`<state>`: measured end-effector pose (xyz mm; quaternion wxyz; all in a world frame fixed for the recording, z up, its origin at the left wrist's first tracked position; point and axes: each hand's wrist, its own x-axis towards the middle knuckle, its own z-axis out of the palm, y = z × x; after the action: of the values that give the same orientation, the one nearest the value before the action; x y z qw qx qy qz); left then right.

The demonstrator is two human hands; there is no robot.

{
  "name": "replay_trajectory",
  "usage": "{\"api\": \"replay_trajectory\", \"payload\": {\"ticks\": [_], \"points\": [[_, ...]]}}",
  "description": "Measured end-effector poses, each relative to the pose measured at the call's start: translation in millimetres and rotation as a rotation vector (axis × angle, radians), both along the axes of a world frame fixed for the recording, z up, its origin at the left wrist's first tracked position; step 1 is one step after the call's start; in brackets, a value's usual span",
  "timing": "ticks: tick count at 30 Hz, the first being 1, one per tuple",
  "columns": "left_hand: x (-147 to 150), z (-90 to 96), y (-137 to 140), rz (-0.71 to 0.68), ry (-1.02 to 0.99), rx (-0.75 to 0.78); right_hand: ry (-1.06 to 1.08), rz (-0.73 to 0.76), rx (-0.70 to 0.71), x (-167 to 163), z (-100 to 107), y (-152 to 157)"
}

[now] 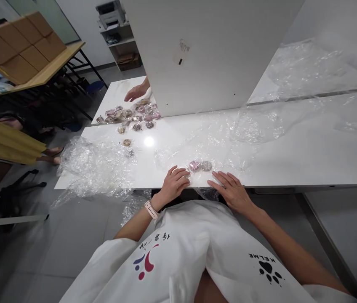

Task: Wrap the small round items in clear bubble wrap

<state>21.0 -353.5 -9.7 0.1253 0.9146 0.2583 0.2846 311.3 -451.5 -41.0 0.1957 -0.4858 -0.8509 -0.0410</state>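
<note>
- The person's hands are apart from each other at the front edge of the white table point(311, 155): the left hand point(174, 184) lies by the pink disc point(194, 165), the right hand point(230, 190) by the grey disc point(206, 166). I cannot tell whether the fingers pinch any film.
- The two discs lie side by side between the hands, apparently on or under clear film point(222, 139) spread over the table.
- The film looks thin and crinkled, so an uneven pull by one hand could crease it or make it cling to itself.
- With the discs this near the front edge, a tug towards the body could drag them off.
- Some film hangs below the edge in front of the body; leaning in could snag it.
- Bunched plastic point(93, 168) overhangs the table at the left; its own weight could make it slide to the floor.
- Loose discs near the pile point(137, 111) could be knocked about, as a co-worker's hand point(137, 91) is just above it.
- The shirt point(191, 248) reads "KELME" above a paw print; the characters over its other logo are too unclear to read.
- A sticker point(183, 47) on the upright white panel point(216, 63) bears print too small to read.
</note>
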Motion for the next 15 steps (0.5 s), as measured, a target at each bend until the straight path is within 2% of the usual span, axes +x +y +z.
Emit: {"api": "replay_trajectory", "payload": {"ticks": [2,4,6,8,10,12,15], "points": [[-2,1.2,1,-0.007,-0.020,-0.055,-0.015,-0.011,-0.003,7,-1,-3],[-4,0.6,-1,-0.001,-0.051,-0.104,0.025,-0.046,0.057,10,-3,-9],[-3,1.0,-3,0.028,-0.091,-0.149,0.133,-0.094,0.132,6,-2,-11],[1,5.0,-3,0.092,-0.133,-0.205,0.291,-0.135,0.145,-2,7,-8],[9,12.8,3,0.182,-0.165,-0.279,0.454,-0.186,0.052,-10,23,5],[20,21.9,17,0.303,-0.168,-0.344,0.593,-0.274,-0.135,-10,40,27],[38,32.0,48,0.475,-0.052,-0.435,0.690,-0.508,-0.423,0,58,70]]}}
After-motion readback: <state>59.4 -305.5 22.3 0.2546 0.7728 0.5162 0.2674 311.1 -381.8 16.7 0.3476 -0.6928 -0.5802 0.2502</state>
